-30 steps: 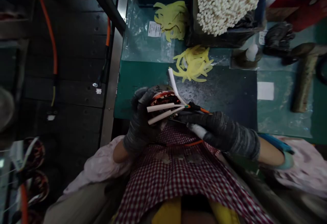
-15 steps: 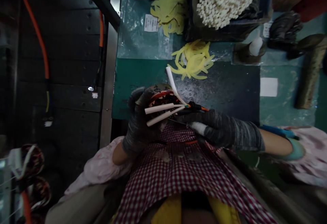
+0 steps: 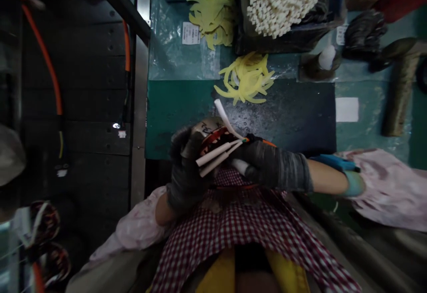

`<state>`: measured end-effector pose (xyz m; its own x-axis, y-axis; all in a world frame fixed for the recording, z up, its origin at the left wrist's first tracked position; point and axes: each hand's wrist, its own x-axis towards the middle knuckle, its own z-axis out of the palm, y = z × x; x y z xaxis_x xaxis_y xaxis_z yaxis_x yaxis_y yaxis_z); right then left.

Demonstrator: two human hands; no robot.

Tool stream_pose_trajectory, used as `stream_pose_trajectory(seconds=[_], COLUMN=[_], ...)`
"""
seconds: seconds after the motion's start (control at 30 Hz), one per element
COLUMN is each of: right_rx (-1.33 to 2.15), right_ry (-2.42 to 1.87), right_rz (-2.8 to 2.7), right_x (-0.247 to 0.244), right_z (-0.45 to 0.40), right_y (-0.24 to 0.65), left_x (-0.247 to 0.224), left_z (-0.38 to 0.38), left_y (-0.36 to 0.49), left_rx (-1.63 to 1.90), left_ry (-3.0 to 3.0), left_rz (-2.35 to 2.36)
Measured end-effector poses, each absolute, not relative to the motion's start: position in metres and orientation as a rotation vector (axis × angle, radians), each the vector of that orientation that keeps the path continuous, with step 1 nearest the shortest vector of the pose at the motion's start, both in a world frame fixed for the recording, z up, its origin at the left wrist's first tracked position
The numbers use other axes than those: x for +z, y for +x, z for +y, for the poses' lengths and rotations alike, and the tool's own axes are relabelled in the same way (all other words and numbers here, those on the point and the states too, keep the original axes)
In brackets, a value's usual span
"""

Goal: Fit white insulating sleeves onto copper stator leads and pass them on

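Note:
My left hand, in a dark grey knit glove, is wrapped around the side of a motor stator with a metal outer shell and copper-red windings. White sleeved leads and an orange cable come out of it; one sleeve points up and away, two lie across the opening. My right hand, gloved too, is closed at the stator's right side. Its thumb has a white tip, and its fingertips are partly hidden by the leads, so what they grip cannot be made out.
Yellow curved strips lie beyond the stator, with another pile on a plastic bag. A dark bin holds many small white pieces. At right is a hammer. Orange cables lie along the slatted conveyor on the left.
My right hand has moved left, closer in against the stator. The stator has tilted and dropped slightly toward me, with its leads shifting along. My left hand still holds it.

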<state>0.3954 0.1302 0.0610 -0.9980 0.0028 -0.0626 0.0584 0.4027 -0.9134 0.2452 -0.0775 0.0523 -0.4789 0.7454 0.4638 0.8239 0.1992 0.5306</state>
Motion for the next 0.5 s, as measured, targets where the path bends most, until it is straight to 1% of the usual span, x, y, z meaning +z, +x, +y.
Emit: stream_pose_trajectory(seconds=[0.1, 0.17, 0.33, 0.5], right_rx=[-1.788, -1.856, -1.935, -1.88], right_ry=[-0.019, 0.007, 0.067, -0.01], right_rz=[2.5, 2.43, 2.228, 2.28], right_x=[0.07, 0.076, 0.08, 0.08], right_z=[0.139, 0.147, 0.157, 0.156], right_y=[0.404, 0.408, 0.404, 0.395], left_x=[0.047, 0.044, 0.043, 0.046], left_z=[-0.079, -0.077, -0.073, -0.075], left_y=[0.239, 0.231, 0.222, 0.225], left_rx=[-1.254, -1.29, -1.224, -1.216], left_ry=[-1.547, -1.57, -1.592, -1.609], left_rz=[-2.356, -2.35, -2.323, -2.333])
